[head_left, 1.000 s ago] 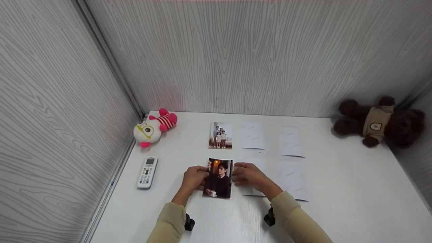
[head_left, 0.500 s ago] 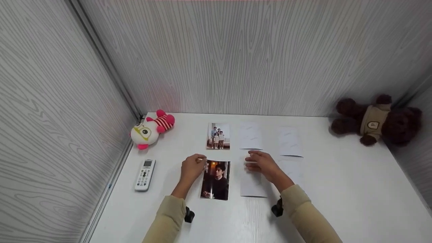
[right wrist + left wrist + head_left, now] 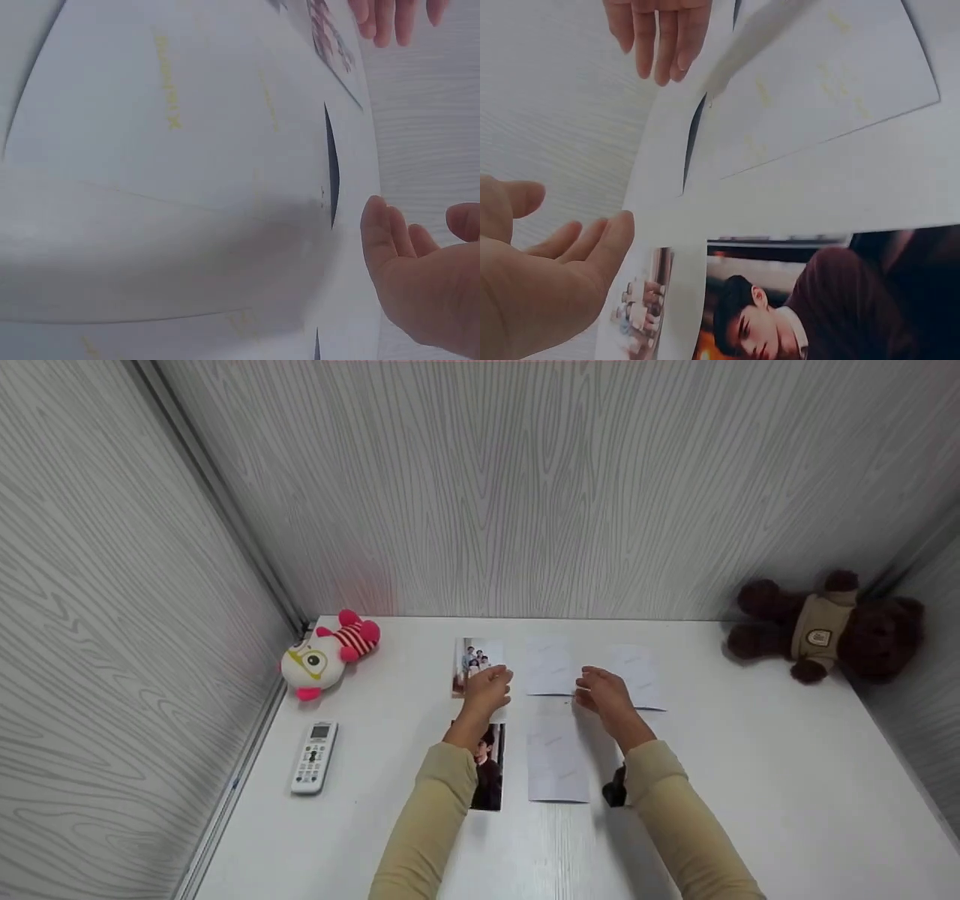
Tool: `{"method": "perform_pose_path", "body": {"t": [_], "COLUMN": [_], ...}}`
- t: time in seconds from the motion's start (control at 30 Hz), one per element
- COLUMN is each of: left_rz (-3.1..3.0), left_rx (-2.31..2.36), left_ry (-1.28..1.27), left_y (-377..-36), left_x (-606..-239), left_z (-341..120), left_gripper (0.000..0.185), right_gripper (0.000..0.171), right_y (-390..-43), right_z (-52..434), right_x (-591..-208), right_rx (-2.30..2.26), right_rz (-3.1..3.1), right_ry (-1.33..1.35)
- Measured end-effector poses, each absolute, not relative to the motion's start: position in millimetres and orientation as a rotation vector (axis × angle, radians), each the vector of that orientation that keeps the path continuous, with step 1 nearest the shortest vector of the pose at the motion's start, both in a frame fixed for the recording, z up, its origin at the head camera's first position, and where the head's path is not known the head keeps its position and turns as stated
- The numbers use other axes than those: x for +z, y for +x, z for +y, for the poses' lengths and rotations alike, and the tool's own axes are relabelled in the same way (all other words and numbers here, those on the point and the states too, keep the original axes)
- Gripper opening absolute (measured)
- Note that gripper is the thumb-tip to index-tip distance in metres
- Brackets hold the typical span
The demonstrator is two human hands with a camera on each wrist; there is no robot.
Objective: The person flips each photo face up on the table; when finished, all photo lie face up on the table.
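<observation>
Head view: both hands are raised over the far row of prints on the white counter [image 3: 750, 780]. The left hand [image 3: 489, 690] is over the lower right corner of the family photo [image 3: 471, 656], which lies face up at the far left of the row. Its fingers are relaxed and slightly bent and it holds nothing. Whether it touches the print cannot be told. In the left wrist view, the fingers [image 3: 592, 247] are spread loosely above the same family photo [image 3: 641, 307].

The right hand [image 3: 606, 697] is between two face-down white prints, the middle far one [image 3: 550, 667] and the right far one [image 3: 641, 675]. Its fingers are loosely extended and grip nothing. In the right wrist view, the right hand [image 3: 427, 285] is open over bare counter beside a white print [image 3: 187, 150].

Near row: the portrait photo [image 3: 489, 772] lies face up and is partly covered by the left sleeve. Just to its right is another face-down print [image 3: 556, 757].

Other items: a white remote [image 3: 313, 757] lies at the near left. A pink and white plush toy [image 3: 326, 654] sits at the far left corner. A brown teddy bear [image 3: 825, 626] lies at the far right against the wall.
</observation>
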State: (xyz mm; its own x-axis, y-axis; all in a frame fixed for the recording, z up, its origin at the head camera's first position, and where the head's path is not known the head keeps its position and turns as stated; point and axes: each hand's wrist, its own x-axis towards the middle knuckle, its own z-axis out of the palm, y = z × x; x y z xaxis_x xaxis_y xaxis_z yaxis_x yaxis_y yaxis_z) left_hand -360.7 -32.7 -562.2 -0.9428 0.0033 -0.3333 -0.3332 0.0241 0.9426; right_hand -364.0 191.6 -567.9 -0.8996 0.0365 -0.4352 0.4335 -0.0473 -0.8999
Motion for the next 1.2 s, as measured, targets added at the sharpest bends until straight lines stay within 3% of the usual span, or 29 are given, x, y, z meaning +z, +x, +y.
{"method": "perform_pose_path", "body": {"t": [0.5,1.2], "left_rz": [1.847,1.611], "left_rx": [2.053,2.112], "left_ry": [-0.428,-0.471], "left_y": [-378,-384], "left_x": [-579,-582], "left_z": [-4,-5], "left_gripper": [0.054,0.059], "right_gripper": [0.06,0.062], "right_y": [-376,-383], "right_z": [209,203], "right_x": [-583,-588], "right_rx": [-1.968,-2.001], "right_rz": [1.945,1.794], "right_ry": [0.561,0.653]}}
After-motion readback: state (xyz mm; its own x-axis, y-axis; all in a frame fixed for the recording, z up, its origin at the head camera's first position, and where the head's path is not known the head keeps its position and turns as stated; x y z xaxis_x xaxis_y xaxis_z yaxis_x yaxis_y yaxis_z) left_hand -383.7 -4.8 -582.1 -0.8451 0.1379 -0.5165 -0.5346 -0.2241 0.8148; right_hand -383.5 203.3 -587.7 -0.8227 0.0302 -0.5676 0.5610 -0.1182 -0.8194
